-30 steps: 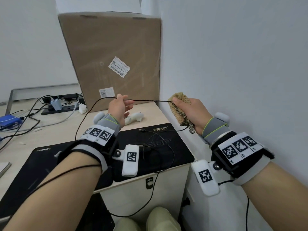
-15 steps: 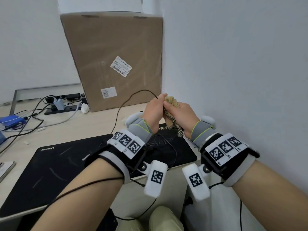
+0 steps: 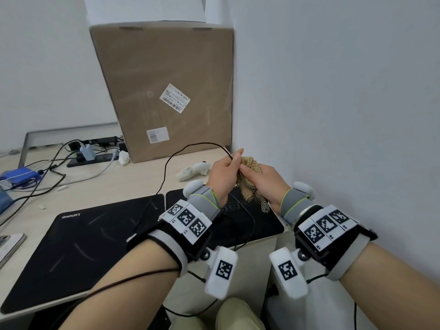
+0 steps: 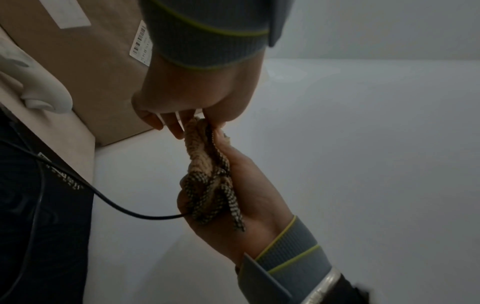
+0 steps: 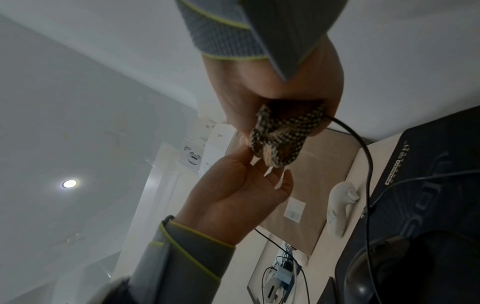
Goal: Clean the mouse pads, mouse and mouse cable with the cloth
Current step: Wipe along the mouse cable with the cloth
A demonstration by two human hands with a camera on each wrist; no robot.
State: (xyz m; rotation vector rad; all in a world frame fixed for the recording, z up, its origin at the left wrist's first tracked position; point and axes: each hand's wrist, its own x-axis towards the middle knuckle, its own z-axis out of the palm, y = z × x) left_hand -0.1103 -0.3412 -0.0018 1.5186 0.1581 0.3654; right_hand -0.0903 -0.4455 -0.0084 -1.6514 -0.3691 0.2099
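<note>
Woven beige cloth [image 3: 250, 166], soft and bunchy, is wadded in the right hand [image 3: 263, 179], wrapped round the thin, limp cable [image 3: 190, 148] (light, apt to slip). Left hand [image 3: 222, 173] seemingly pinches the cable just beside the cloth, above the table [image 3: 95, 186].

Tan knitted cloth [image 3: 250, 168] with checkered edge, bunched around thin black mouse cable [image 3: 190, 147], raised above two black rectangular mouse pads [image 3: 78, 244].
</note>
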